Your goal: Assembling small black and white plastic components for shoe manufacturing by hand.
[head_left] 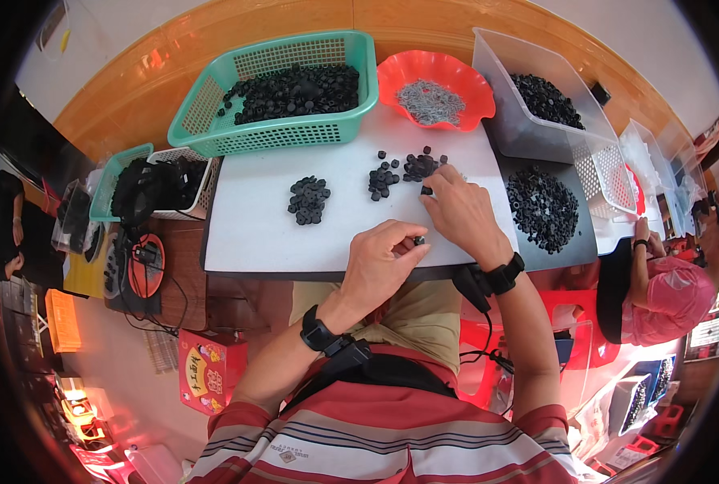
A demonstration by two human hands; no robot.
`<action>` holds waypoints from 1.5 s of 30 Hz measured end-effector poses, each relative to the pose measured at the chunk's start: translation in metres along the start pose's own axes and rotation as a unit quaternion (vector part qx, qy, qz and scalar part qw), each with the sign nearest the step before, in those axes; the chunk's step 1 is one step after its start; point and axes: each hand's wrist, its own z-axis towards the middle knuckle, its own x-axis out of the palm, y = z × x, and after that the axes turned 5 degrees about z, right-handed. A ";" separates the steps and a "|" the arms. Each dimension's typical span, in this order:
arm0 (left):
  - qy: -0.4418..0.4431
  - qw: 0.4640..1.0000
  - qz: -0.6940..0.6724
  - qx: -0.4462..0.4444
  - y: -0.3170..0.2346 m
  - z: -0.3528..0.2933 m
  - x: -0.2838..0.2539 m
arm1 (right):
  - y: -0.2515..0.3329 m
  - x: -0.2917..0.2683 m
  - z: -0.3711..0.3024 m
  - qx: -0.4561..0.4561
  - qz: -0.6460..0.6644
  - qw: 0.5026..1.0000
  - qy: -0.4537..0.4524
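Observation:
Near the front edge of a white work board [254,250], my left hand [380,260] pinches a small black plastic piece [418,240] between thumb and forefinger. Farther right and a little beyond it, my right hand [466,214] has its fingertips closed on another small black piece [426,191]. Just past those fingertips lies a loose pile of black pieces [421,167]. A smaller cluster [383,181] is to its left, and a third pile of black parts [309,200] sits farther left. My right hand covers part of the board.
Along the back stand a green basket [351,129] of black parts, a red scalloped bowl [482,87] of small metal pins and a clear bin [529,129] of black parts. More black parts [543,208] cover a dark board at right. Another person [670,290] sits at far right.

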 end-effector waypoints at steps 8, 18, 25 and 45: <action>0.002 0.999 -0.031 -0.042 0.004 -0.001 0.001 | -0.004 0.004 -0.003 -0.018 -0.005 1.000 0.011; 0.005 0.996 -0.051 -0.073 0.008 -0.001 0.003 | -0.010 0.005 -0.005 -0.057 0.039 0.998 -0.006; 0.005 0.996 -0.047 -0.077 0.007 -0.001 0.003 | -0.014 0.005 -0.007 -0.069 0.065 0.995 -0.030; 0.014 0.987 -0.099 -0.126 0.007 0.002 0.000 | -0.002 0.006 0.005 -0.052 0.089 0.991 -0.091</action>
